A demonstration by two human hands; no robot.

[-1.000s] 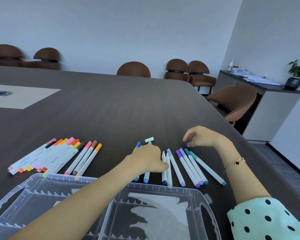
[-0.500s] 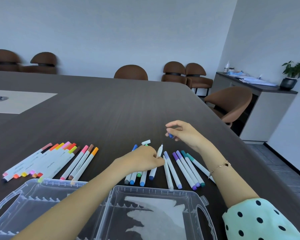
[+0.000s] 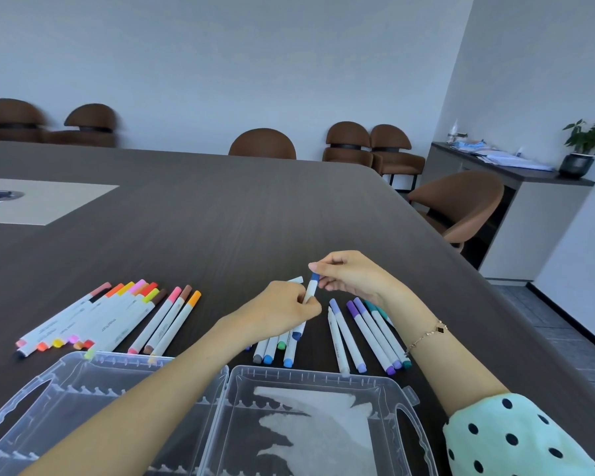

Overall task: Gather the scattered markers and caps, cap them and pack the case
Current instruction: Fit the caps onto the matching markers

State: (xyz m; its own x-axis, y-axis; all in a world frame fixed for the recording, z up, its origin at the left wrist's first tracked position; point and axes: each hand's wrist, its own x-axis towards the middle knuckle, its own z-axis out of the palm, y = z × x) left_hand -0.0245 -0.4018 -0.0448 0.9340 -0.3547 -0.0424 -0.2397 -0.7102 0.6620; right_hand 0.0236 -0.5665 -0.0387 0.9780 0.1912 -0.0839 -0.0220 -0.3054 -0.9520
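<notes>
Above the middle of the dark table point(image 3: 255, 218), a white marker point(image 3: 310, 291) is being held tilted between both hands, its upper end carrying a blue cap point(image 3: 314, 277). The left hand point(image 3: 282, 312) is gripping the marker's lower barrel with curled fingers, and the marker's dark blue lower end is sticking out beneath that hand. The right hand point(image 3: 351, 274) is pinching the blue cap between thumb and forefinger, with the remaining fingers loosely curled below it; whether the cap is fully seated cannot be told.

Beneath the left hand, a cluster of blue and green markers point(image 3: 275, 348) is lying on the table, partly hidden by the wrist. Just to the right, a row of purple and teal markers point(image 3: 368, 333) is lying side by side, angled away from the person. Well apart on the left, a group of warm-coloured markers point(image 3: 117, 319) in pink, orange, yellow, red and brown is lying in a loose fan.

Nearest the person, a clear plastic case point(image 3: 310, 376) is lying open, both halves flat on the table, with the left forearm crossing over it. Brown chairs point(image 3: 261, 144) are standing along the far edge of the table, and a potted plant point(image 3: 586, 146) is sitting on a sideboard point(image 3: 536, 204) at the right.
</notes>
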